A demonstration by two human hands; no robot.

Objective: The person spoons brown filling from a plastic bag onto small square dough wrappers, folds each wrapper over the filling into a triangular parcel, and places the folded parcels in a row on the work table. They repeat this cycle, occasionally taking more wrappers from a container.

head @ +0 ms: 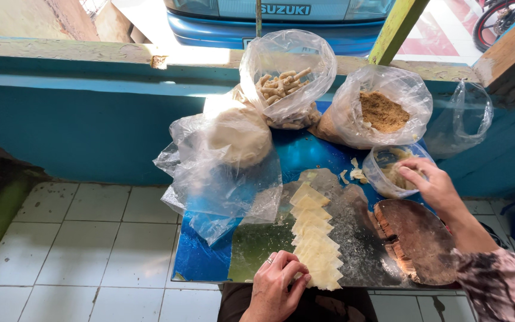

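Resting at six o'clock, the left hand (275,286) lies loosely curled, fingertips touching the near end of a row of pale dough squares (314,238) on the blue table (195,259). At three o'clock the right hand (430,182) reaches into a clear filling bowl (382,176); its grip I cannot tell

My one head camera looks steeply down, close over my left hand (276,286) and right hand (430,185).

Left hand (276,285) rests on dough squares (315,238); right hand (430,182) reaches into bowl (378,179).
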